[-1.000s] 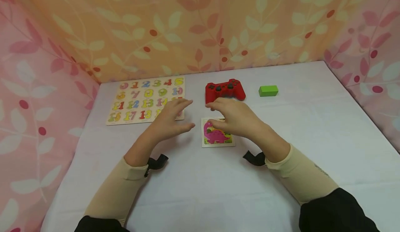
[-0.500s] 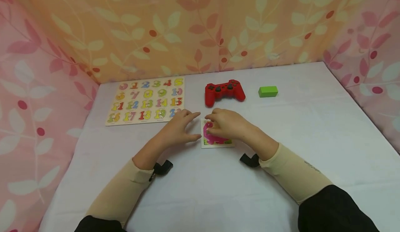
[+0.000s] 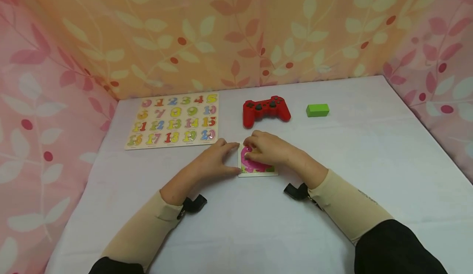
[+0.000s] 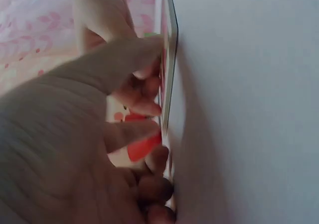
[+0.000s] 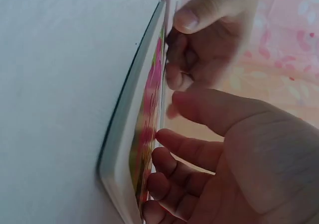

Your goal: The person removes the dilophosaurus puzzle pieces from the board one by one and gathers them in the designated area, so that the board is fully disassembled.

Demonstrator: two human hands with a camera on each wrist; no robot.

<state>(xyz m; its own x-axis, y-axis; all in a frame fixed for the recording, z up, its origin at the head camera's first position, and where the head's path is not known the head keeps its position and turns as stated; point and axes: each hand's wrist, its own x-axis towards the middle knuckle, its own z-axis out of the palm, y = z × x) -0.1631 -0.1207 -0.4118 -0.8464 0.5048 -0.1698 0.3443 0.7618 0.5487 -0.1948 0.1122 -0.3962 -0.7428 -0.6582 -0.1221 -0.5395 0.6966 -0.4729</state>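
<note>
In the head view a small square dinosaur puzzle (image 3: 255,168), pink dinosaur in a pale frame, lies flat on the white cloth. My left hand (image 3: 210,162) holds its left edge, thumb at the near corner and index finger at the far corner. Over the picture is my right hand (image 3: 269,149), hiding its upper right part. Seen from the right wrist, fingertips of the right hand (image 5: 214,159) touch the puzzle face (image 5: 149,99), while the thumb stands off it. The left wrist view shows the left thumb against the puzzle's edge (image 4: 172,59).
A number puzzle board (image 3: 173,120) lies at the back left. A red game controller (image 3: 267,110) sits beyond the dinosaur puzzle, with a green block (image 3: 317,110) to its right. Floral cloth (image 3: 236,32) walls in the back and both sides.
Both hands have come down toward the dinosaur puzzle. My left hand has moved right until its thumb and index finger met the puzzle's edge; the right fingers have lowered onto the picture.
</note>
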